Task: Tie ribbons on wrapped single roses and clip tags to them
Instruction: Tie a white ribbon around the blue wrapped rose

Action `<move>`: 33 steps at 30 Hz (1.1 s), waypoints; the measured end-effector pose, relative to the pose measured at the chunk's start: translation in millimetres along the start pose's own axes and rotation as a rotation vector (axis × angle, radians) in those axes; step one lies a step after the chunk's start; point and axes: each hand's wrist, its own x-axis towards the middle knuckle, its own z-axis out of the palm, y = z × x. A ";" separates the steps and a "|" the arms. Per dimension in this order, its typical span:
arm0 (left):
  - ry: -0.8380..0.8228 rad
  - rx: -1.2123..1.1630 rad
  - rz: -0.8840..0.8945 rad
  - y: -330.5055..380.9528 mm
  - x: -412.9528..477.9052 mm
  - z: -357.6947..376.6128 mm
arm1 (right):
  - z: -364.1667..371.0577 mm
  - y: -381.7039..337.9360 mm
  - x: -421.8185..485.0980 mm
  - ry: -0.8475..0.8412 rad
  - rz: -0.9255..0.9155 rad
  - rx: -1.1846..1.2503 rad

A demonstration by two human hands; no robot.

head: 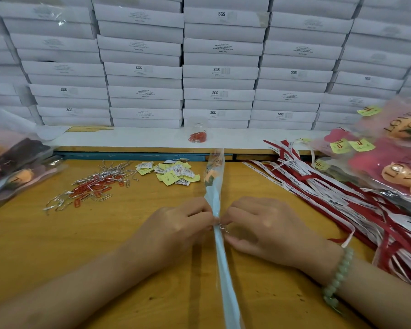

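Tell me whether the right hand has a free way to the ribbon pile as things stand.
Probably yes. The ribbon pile lies just right of the right hand with nothing between them, but that hand pinches the wrapped rose and must let go first.

Orange-yellow wooden table (pixel 105 245) up front, flecked with small dark marks. Just behind its far edge runs a blue rail (pixel 128 155), then a white ledge (pixel 140 138). Above that, stacked white boxes (pixel 218 74) fill the whole back, evenly lit.
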 end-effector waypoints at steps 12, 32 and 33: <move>0.002 0.005 0.019 0.2 -0.1 0.9 | -1.4 -5.6 0.6 -0.035 0.008 -0.069; 0.018 0.144 0.156 -3.2 -3.2 4.9 | -5.7 1.5 12.8 -0.484 0.911 1.486; 0.023 0.147 0.164 -2.7 -3.1 4.5 | -6.8 1.5 13.6 -0.508 0.929 1.520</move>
